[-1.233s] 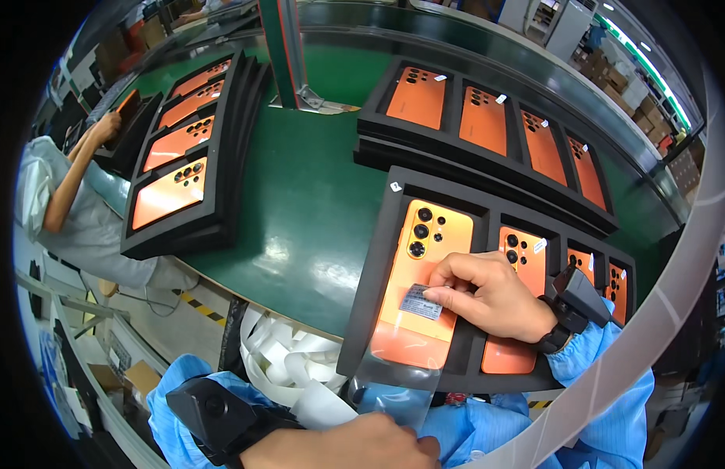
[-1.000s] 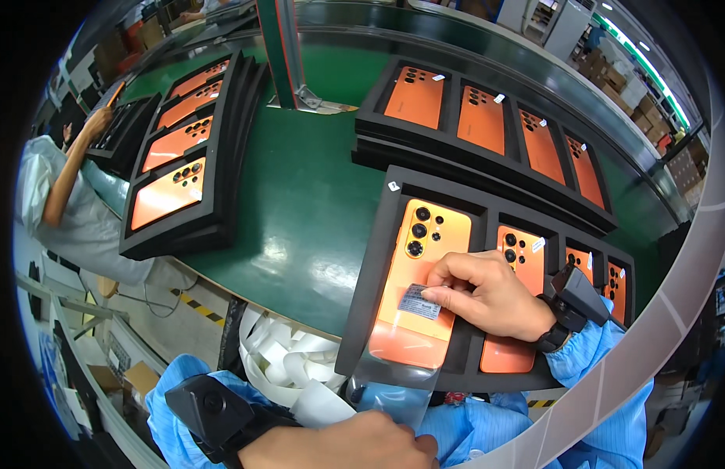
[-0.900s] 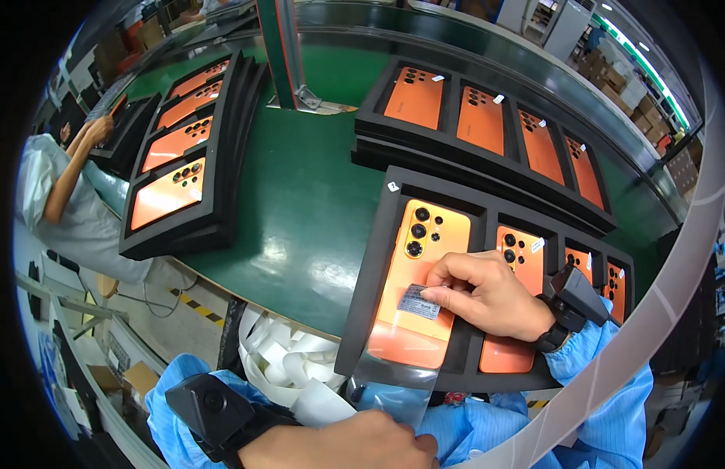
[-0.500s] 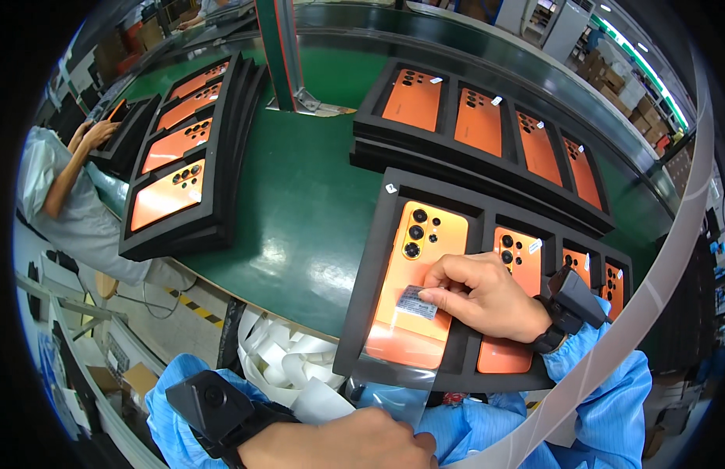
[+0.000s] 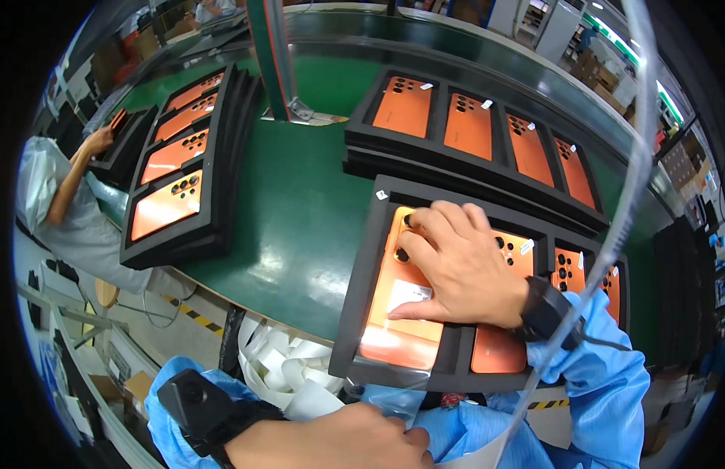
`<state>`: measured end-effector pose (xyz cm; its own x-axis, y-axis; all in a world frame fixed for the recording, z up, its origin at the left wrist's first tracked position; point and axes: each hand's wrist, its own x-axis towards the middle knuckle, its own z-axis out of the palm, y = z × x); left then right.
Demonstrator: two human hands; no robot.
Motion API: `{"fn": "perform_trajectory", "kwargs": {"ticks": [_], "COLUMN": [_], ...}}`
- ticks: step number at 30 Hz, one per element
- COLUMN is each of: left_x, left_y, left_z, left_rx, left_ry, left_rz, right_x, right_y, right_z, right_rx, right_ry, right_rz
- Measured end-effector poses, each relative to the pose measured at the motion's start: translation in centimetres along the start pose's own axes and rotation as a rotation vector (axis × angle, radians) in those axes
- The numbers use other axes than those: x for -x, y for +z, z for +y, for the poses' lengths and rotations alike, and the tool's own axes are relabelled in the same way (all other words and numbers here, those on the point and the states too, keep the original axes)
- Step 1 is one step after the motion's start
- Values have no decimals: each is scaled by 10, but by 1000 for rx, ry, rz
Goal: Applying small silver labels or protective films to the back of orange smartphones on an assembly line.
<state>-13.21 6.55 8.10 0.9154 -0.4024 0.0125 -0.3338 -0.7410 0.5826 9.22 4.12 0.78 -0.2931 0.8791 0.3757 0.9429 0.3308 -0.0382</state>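
An orange phone (image 5: 397, 328) lies back up in the leftmost slot of the near black foam tray (image 5: 353, 313). My right hand (image 5: 472, 270) rests over it, fingers spread across its upper right side near the camera lenses. The thumb is on the lower edge of a pale label (image 5: 409, 293) on the phone's back. Below the tray my left hand (image 5: 339, 442) is curled closed, its fingertips hidden. A piece of clear film (image 5: 393, 400) hangs from the phone's lower end close to that hand; whether the hand grips it is unclear.
Stacked foam trays with orange phones stand at the far right (image 5: 358, 156) and left (image 5: 225, 195) of the green table (image 5: 292, 203). A bin of white strips (image 5: 288, 359) is below. A translucent strip (image 5: 605, 258) curves across the right. A co-worker's arm (image 5: 65, 184) shows at far left.
My right hand has gone from pinching the label's corner to lying spread over the phone. The label now lies under the thumb. The translucent strip at right has swung left and looks narrower.
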Motion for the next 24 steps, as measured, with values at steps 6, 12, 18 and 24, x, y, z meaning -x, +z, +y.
{"fn": "perform_trajectory", "kwargs": {"ticks": [6,12,18,24], "left_x": [-12,-46,-70,-59], "left_y": [-31,-67,-78,-63], "left_z": [2,-77,-129,-95], "left_rx": [-156,-307,-119,1067], "left_ry": [-12,-163,-378,-355], "left_rz": [94,396,600,460], "right_x": [10,26,63,38], "right_y": [26,-7,-54,-67], "right_z": [30,49,64,5], "right_rx": [-38,-634,-201,-146], "right_ry": [46,332,466,110], "right_rz": [105,332,565,563]}}
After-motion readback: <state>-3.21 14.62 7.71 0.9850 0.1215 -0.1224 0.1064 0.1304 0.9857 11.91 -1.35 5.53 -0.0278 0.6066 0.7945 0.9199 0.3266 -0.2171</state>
